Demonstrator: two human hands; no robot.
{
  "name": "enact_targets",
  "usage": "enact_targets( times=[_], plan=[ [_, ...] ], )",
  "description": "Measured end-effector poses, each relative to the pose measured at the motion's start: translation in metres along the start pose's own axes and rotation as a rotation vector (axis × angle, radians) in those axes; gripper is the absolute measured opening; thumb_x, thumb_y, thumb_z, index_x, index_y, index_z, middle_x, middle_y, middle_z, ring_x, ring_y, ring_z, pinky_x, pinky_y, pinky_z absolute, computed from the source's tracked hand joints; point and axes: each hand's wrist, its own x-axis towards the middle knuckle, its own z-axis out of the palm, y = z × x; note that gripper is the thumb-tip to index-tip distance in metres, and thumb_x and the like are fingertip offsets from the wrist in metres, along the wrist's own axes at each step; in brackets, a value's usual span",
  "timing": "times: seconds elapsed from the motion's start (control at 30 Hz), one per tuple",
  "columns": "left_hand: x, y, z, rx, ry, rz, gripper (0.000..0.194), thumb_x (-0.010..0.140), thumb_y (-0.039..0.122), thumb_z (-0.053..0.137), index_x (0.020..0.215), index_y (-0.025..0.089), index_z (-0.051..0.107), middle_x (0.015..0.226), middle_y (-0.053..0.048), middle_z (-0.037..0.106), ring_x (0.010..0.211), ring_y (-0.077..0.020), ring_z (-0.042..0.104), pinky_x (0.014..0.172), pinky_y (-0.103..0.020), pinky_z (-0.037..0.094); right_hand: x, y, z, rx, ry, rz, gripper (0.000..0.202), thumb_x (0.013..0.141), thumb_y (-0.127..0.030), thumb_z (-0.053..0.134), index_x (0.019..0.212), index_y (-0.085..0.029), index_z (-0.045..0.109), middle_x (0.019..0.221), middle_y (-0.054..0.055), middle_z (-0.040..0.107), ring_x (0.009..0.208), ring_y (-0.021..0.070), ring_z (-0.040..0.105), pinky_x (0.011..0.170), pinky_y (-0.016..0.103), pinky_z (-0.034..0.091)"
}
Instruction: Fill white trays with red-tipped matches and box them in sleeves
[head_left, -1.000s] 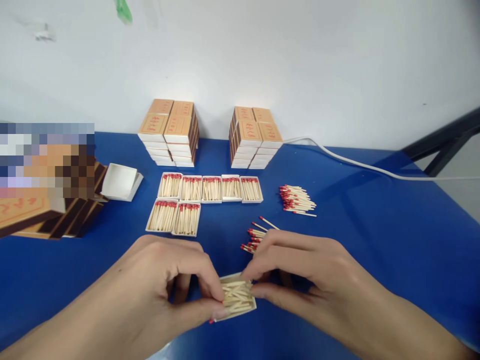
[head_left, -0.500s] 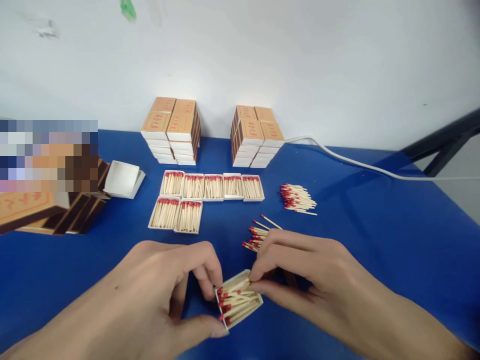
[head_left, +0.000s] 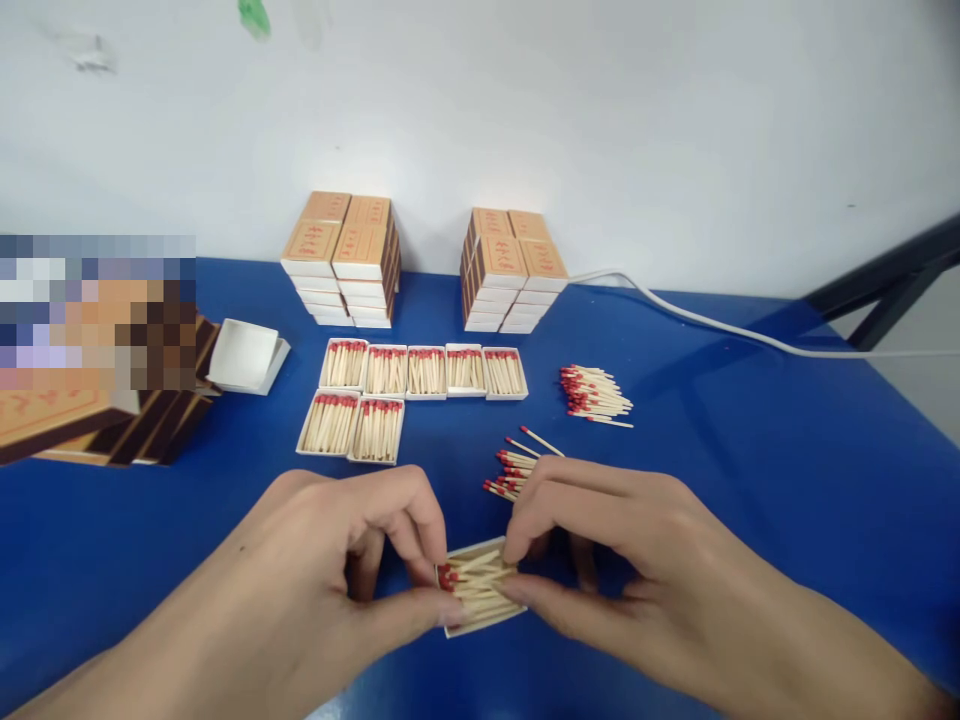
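Note:
Between my hands is a small white matchbox tray (head_left: 489, 624) holding red-headed matches (head_left: 484, 590) that lie somewhat crossed. My left hand (head_left: 330, 580) pinches its left end, the thumb lying over the match heads. At the right end, the thumb and fingers of my right hand (head_left: 622, 550) are closed on the tray and touch the match ends. Just beyond my right fingers, partly hidden, lies a loose bunch of matches (head_left: 511, 470). Another loose pile of matches (head_left: 600, 392) is farther right. Two rows of match-filled trays (head_left: 427, 397) stand beyond my left hand.
Two stacks of orange matchboxes (head_left: 337, 245) (head_left: 514, 262) stand near the wall. At left are white trays (head_left: 246, 352) beside a heap of matchbox sleeves (head_left: 60, 415), partly blurred out. A white cable (head_left: 697, 318) crosses the blue table (head_left: 750, 450) toward a black bar (head_left: 892, 262).
My left hand has shifted slightly, and its thumb has moved up and inward over the match heads. The tray has turned a little and lies more level.

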Motion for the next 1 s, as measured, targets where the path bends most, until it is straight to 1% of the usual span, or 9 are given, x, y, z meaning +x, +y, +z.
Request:
enact_targets(
  times=[0.17, 0.3, 0.37, 0.47, 0.6, 0.67, 0.8, 0.87, 1.0],
  plan=[
    [-0.005, -0.005, 0.005, 0.06, 0.067, 0.21, 0.015, 0.093, 0.035, 0.087, 0.082, 0.029, 0.078, 0.054, 0.011, 0.053, 0.046, -0.0077, 0.043, 0.043, -0.019, 0.028, 0.0, 0.0, 0.0, 0.015, -0.015, -0.01, 0.01, 0.115, -0.024, 0.077, 0.108, -0.03, 0.076, 0.112, -0.004, 0.078, 0.088, 0.0105, 0.072, 0.079, 0.024, 0.057],
    [-0.008, -0.004, 0.007, 0.1, 0.107, 0.284, 0.016, 0.093, 0.03, 0.088, 0.082, 0.03, 0.076, 0.054, 0.012, 0.05, 0.046, -0.0072, 0.042, 0.041, -0.019, 0.028, 0.001, 0.0, 0.003, 0.004, 0.021, -0.043, 0.011, 0.116, -0.026, 0.077, 0.105, -0.029, 0.075, 0.108, -0.004, 0.078, 0.091, 0.0128, 0.075, 0.092, 0.028, 0.062],
    [-0.008, -0.003, 0.008, 0.11, 0.129, 0.3, 0.018, 0.088, 0.026, 0.092, 0.086, 0.03, 0.075, 0.059, 0.014, 0.057, 0.046, -0.0061, 0.043, 0.041, -0.018, 0.031, 0.001, -0.002, 0.004, -0.017, 0.042, -0.036, 0.013, 0.115, -0.025, 0.078, 0.103, -0.029, 0.074, 0.103, -0.005, 0.077, 0.086, 0.012, 0.073, 0.089, 0.027, 0.062],
    [-0.009, -0.003, 0.01, 0.163, 0.194, 0.329, 0.035, 0.076, 0.024, 0.101, 0.097, 0.03, 0.074, 0.068, 0.015, 0.064, 0.049, -0.0061, 0.05, 0.044, -0.019, 0.039, 0.0, -0.004, 0.005, -0.023, 0.062, -0.009, 0.011, 0.111, -0.025, 0.083, 0.107, -0.031, 0.075, 0.1, -0.007, 0.078, 0.079, 0.0101, 0.071, 0.077, 0.023, 0.06],
    [-0.012, -0.009, 0.016, 0.309, 0.108, 0.395, 0.041, 0.075, 0.031, 0.106, 0.099, 0.03, 0.073, 0.082, 0.011, 0.072, 0.061, -0.0111, 0.068, 0.053, -0.024, 0.051, -0.003, -0.004, 0.007, -0.022, 0.057, 0.034, 0.013, 0.108, -0.03, 0.089, 0.115, -0.037, 0.08, 0.114, -0.006, 0.083, 0.091, 0.0118, 0.078, 0.071, 0.021, 0.059],
    [-0.015, -0.013, 0.02, 0.383, 0.081, 0.415, 0.037, 0.079, 0.028, 0.103, 0.098, 0.028, 0.072, 0.09, 0.008, 0.074, 0.066, -0.0141, 0.072, 0.058, -0.028, 0.058, -0.003, -0.004, 0.008, -0.048, 0.077, 0.023, 0.009, 0.109, -0.03, 0.088, 0.112, -0.036, 0.082, 0.114, -0.004, 0.083, 0.097, 0.0134, 0.08, 0.07, 0.02, 0.059],
    [-0.02, -0.017, 0.023, 0.413, 0.175, 0.482, 0.015, 0.094, 0.025, 0.084, 0.102, 0.027, 0.072, 0.1, 0.002, 0.073, 0.066, -0.0142, 0.07, 0.059, -0.03, 0.06, 0.001, -0.004, 0.008, -0.024, 0.099, -0.057, 0.014, 0.111, -0.02, 0.081, 0.102, -0.03, 0.08, 0.101, -0.005, 0.08, 0.082, 0.0102, 0.076, 0.069, 0.021, 0.058],
    [-0.02, -0.017, 0.023, 0.399, 0.203, 0.498, 0.006, 0.1, 0.023, 0.076, 0.105, 0.027, 0.073, 0.104, 0.001, 0.073, 0.064, -0.0124, 0.068, 0.06, -0.029, 0.06, 0.004, -0.004, 0.009, -0.014, 0.114, -0.08, 0.015, 0.112, -0.02, 0.081, 0.1, -0.028, 0.078, 0.099, -0.005, 0.079, 0.082, 0.0105, 0.075, 0.072, 0.022, 0.059],
    [-0.015, -0.019, 0.024, 0.345, 0.228, 0.526, 0.009, 0.105, 0.02, 0.068, 0.106, 0.028, 0.073, 0.105, 0.001, 0.073, 0.067, -0.0115, 0.069, 0.061, -0.027, 0.058, 0.004, -0.003, 0.013, -0.039, 0.157, -0.078, 0.015, 0.114, -0.021, 0.08, 0.1, -0.027, 0.078, 0.098, -0.004, 0.08, 0.084, 0.0116, 0.076, 0.076, 0.024, 0.06]
  ],
)
